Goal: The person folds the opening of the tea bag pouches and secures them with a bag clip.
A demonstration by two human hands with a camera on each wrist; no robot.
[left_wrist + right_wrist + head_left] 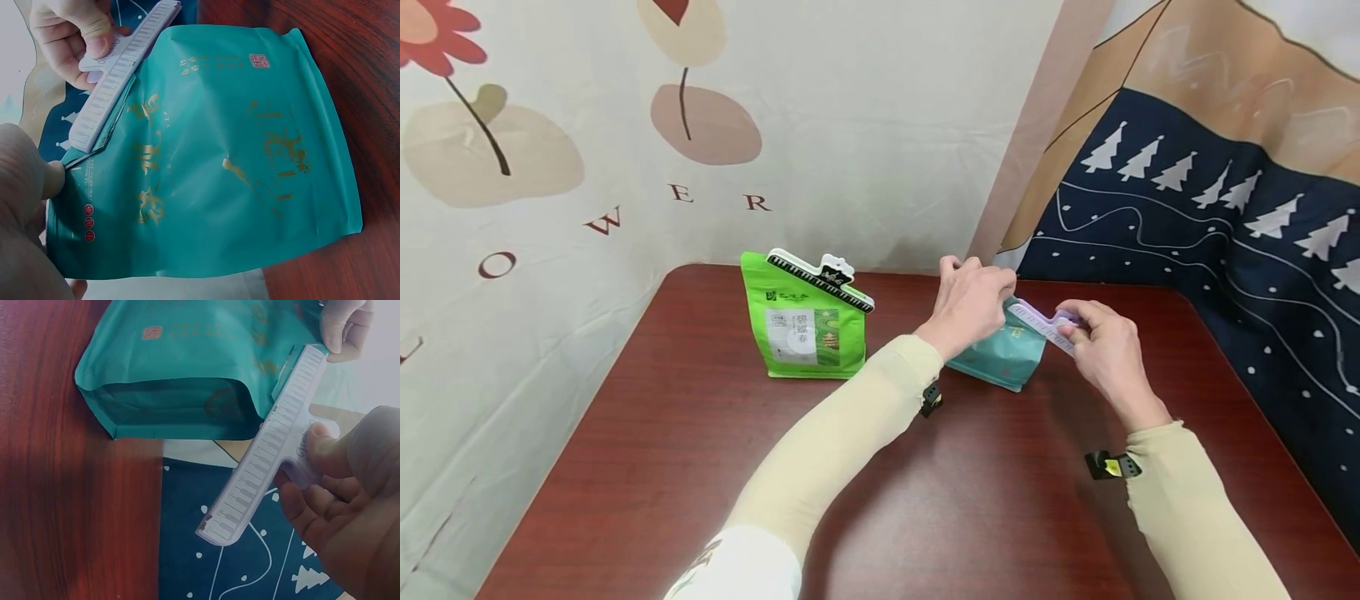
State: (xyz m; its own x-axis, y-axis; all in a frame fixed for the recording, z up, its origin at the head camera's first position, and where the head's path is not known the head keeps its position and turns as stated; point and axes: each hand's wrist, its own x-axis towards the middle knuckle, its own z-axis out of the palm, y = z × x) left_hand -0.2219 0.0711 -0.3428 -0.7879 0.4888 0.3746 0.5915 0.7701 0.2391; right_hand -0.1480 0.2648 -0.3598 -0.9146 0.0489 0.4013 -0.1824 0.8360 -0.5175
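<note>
A teal tea bag [1000, 354] stands on the table, printed with gold characters. My left hand [972, 302] pinches its top edge at the left corner; the thumb shows against the bag in the left wrist view. Between thumb and fingers, my right hand [1105, 346] squeezes the handle of a lilac sealing clip [265, 450] with a piano-key pattern. The clip's long bar lies slanted along the bag's top fold [119, 115], and one end sticks out past the bag's side.
Left of the hands stands a bright green tea bag [812, 329], its slanted top held by a black-and-white piano-key clip [820, 277]. Both bags are on a reddish-brown wooden table [647, 467]. Behind it hang a pale printed curtain [865, 108] and a navy tree-patterned cloth [1187, 233].
</note>
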